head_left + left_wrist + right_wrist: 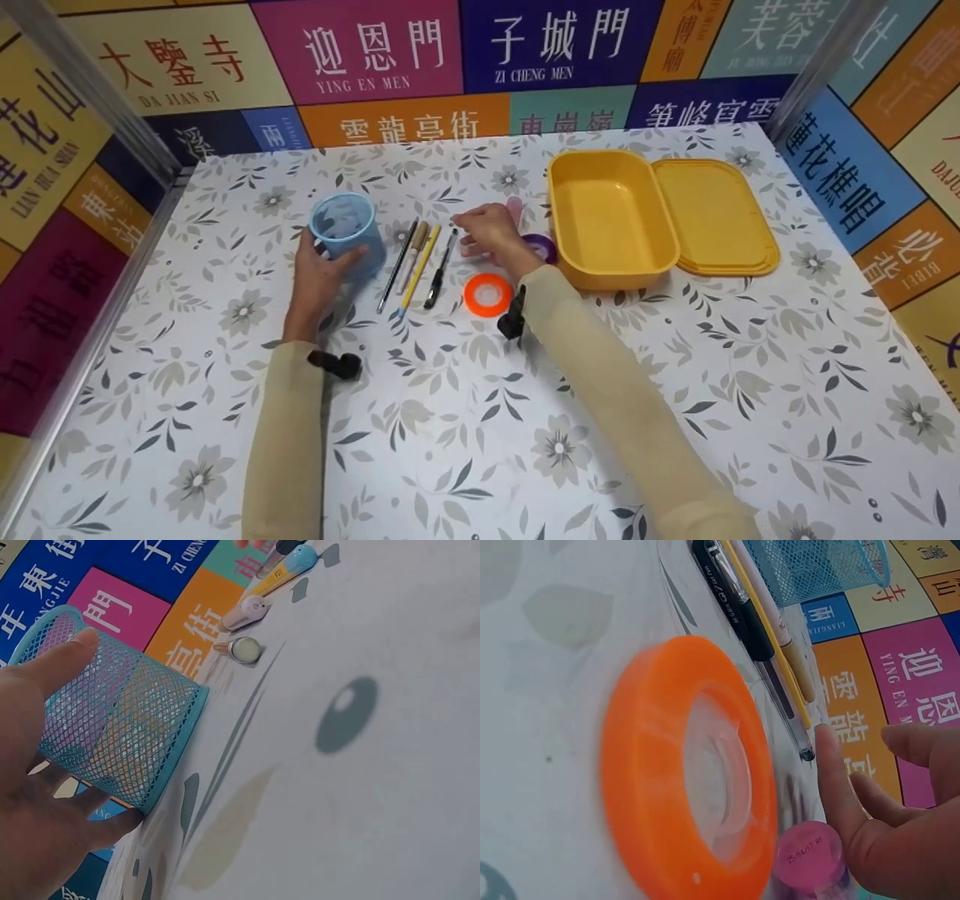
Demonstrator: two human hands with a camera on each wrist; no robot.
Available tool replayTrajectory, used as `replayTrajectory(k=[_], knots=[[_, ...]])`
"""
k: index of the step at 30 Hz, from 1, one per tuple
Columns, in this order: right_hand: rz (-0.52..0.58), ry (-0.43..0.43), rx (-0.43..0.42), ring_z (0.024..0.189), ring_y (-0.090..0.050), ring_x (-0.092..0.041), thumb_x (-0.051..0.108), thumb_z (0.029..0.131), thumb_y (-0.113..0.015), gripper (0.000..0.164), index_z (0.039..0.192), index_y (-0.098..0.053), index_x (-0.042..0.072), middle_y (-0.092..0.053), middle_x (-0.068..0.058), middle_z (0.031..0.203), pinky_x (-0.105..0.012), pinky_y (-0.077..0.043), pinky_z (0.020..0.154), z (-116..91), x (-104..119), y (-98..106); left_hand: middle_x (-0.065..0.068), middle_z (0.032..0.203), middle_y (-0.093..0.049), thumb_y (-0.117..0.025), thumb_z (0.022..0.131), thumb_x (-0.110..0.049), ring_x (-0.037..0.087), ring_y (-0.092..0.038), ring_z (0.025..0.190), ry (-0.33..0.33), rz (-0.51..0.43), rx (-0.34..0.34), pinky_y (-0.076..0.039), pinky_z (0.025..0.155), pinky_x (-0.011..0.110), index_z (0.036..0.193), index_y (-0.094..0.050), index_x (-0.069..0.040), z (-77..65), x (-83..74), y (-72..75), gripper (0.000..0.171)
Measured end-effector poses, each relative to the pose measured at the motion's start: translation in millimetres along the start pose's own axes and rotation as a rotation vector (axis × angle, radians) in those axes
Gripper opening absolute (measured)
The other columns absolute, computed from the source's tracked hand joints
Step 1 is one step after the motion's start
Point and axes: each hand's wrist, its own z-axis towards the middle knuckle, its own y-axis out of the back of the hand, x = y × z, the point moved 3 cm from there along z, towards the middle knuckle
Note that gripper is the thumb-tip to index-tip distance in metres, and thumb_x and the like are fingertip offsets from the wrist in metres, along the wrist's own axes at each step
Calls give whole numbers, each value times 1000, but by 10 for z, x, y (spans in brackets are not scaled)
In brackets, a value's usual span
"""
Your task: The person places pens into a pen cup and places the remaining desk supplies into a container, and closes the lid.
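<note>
My left hand [313,274] grips a light blue mesh pen cup [346,225], thumb on the near side, fingers around the far side; the cup is upright. To its right lie several writing tools in a row: a thin dark pen [397,266], a white marker with a tan cap [414,255], a yellow pencil-like pen [421,266] and a black gel pen [441,271]. My right hand [491,229] hovers just right of the gel pen's tip, fingers loosely extended, holding nothing. A pink-ended item [810,855] sits beside its fingers, partly hidden by the hand.
Nearer me lies an orange tape roll [472,304], with a purple tape roll [546,246] partly behind my right wrist. A yellow box [615,279] stands at right, its yellow lid [716,217] beside it. Printed panels [375,52] border the flowered tabletop [420,450].
</note>
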Motion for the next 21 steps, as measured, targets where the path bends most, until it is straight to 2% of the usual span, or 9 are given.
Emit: replayTrajectory(k=[4,6,11,16,21], knots=[[-12,27,16,70,-61,-16,24,96,-66,24,109,-62,4,-65,-18,114,-36,-63,80,48,26,-50,8,162,-34,-83,83,-29,27,-30,152,11,7,0,-31,124,42,157,-25,-17,-1,6,9,96],[-17,19,7,68,-59,-16,23,96,-67,21,103,-61,4,-64,-17,106,-37,-63,81,80,32,-69,8,162,-35,-84,82,-29,27,-30,152,9,3,0,-31,124,41,157,-25,-17,1,15,10,96],[-64,-51,-77,61,-61,-14,23,93,-71,19,95,-60,7,-63,-9,88,-36,-63,80,182,29,-120,9,161,-34,-83,83,-28,29,-31,152,-10,4,-6,-33,123,42,157,-25,-16,3,36,-2,96],[-185,-123,-172,51,-63,-14,22,90,-74,20,96,-63,8,-63,-3,77,-30,-63,67,255,41,-181,7,162,-34,-83,82,-29,28,-30,152,11,24,-14,-33,123,41,158,-24,-18,13,50,-20,97],[-240,-117,-199,49,-62,-16,19,88,-75,25,105,-64,4,-63,-5,72,-31,-62,59,270,54,-209,7,162,-34,-83,82,-28,27,-31,152,20,22,-15,-32,123,41,158,-25,-19,17,46,-14,96]])
